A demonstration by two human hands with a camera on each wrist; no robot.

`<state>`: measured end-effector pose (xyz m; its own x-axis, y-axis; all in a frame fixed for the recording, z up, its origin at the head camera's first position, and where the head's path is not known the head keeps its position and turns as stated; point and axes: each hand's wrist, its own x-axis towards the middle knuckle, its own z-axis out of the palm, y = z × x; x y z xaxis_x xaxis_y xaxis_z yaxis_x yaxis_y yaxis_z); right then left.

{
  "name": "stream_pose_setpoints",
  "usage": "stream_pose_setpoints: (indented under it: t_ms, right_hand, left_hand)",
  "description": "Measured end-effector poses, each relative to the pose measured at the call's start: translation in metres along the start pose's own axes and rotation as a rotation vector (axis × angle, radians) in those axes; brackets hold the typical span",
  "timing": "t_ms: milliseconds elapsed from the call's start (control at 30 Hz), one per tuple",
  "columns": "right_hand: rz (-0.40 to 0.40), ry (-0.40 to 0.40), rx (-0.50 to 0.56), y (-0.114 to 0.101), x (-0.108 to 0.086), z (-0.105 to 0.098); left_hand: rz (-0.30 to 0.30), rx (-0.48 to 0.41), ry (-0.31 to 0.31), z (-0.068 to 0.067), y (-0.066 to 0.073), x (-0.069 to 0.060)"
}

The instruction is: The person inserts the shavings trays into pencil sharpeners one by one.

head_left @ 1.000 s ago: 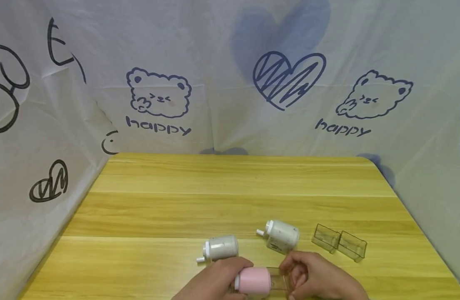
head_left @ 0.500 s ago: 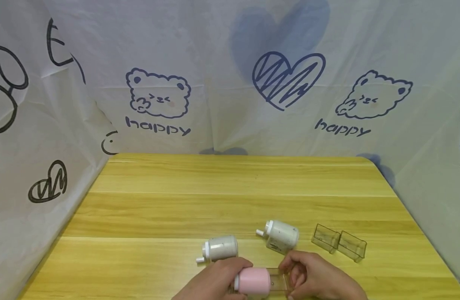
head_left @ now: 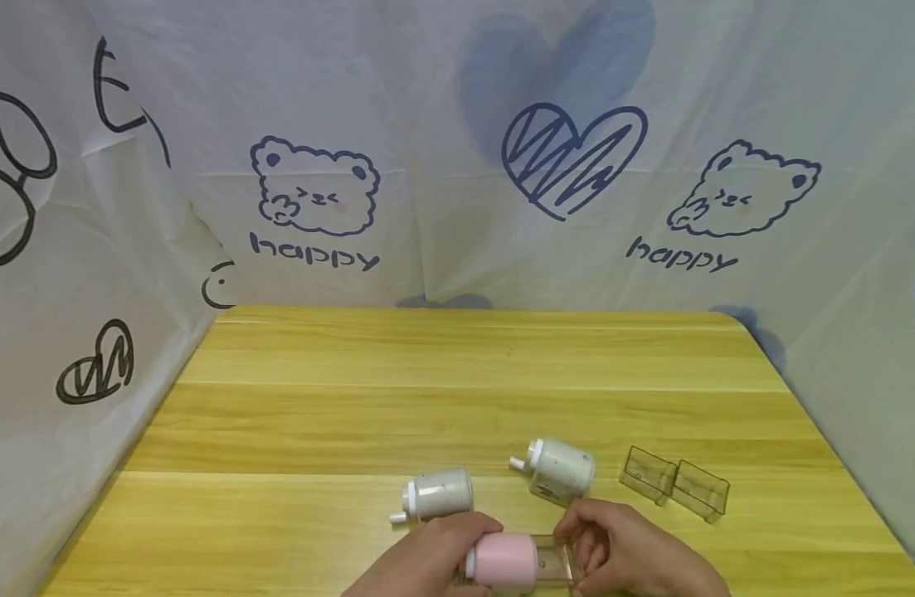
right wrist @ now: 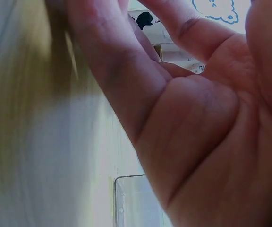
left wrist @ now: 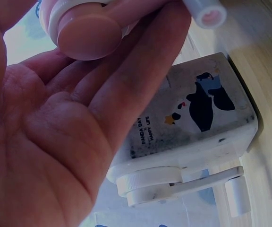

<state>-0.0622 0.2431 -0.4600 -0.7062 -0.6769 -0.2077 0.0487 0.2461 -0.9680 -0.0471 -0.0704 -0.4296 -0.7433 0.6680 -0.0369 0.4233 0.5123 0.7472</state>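
The left hand (head_left: 427, 557) grips a pink crank-handled device (head_left: 504, 558) at the near edge of the table; its pink crank knob (left wrist: 89, 35) shows in the left wrist view. At the device's right end, a clear brownish plastic bin (head_left: 554, 562) is pinched between the thumb and fingers of the right hand (head_left: 644, 551). Whether the bin sits partly inside the device cannot be told. Just behind the left hand lies a white crank device (head_left: 440, 493), which bears a panda picture (left wrist: 203, 101) in the left wrist view.
A second white crank device (head_left: 563, 469) lies behind the right hand. To its right, two clear bins (head_left: 648, 474) (head_left: 700, 489) stand side by side on the wooden table (head_left: 457, 398). White cloth (head_left: 442, 207) with drawings hangs behind and beside the table.
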Motion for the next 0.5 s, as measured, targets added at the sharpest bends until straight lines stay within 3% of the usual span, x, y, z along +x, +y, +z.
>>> stream_pose_setpoints:
  t_ms: [500]
  right_hand:
    - [-0.005, 0.000, -0.012, 0.0014, 0.0000, -0.0013]
  left_hand:
    - [-0.008, -0.010, 0.001, 0.0009, 0.0006, -0.0002]
